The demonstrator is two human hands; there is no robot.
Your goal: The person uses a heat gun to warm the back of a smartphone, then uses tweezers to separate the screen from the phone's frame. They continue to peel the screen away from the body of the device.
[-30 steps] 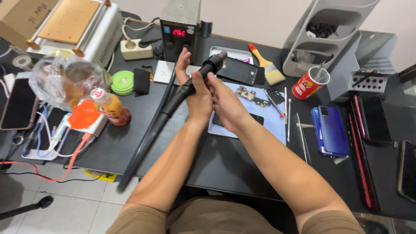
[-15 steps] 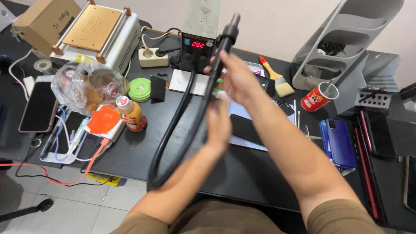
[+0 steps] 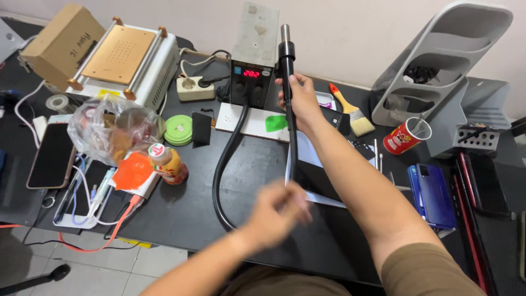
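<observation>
Head view: slim black hot-air wand (image 3: pixel 286 60) in right hand (image 3: pixel 298 101)

a paintbrush (image 3: pixel 350 112), red cup (image 3: pixel 404 136), blue phone (image 3: pixel 431 194) and green tape roll (image 3: pixel 178 130) lie on the black table (image 3: pixel 181 211).

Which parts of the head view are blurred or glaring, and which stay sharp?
Head view: the left hand is smeared by motion blur; the right hand gripping the black hot-air wand is sharp; the station's red display glows but stays legible; lighting even, shadows soft.
</observation>
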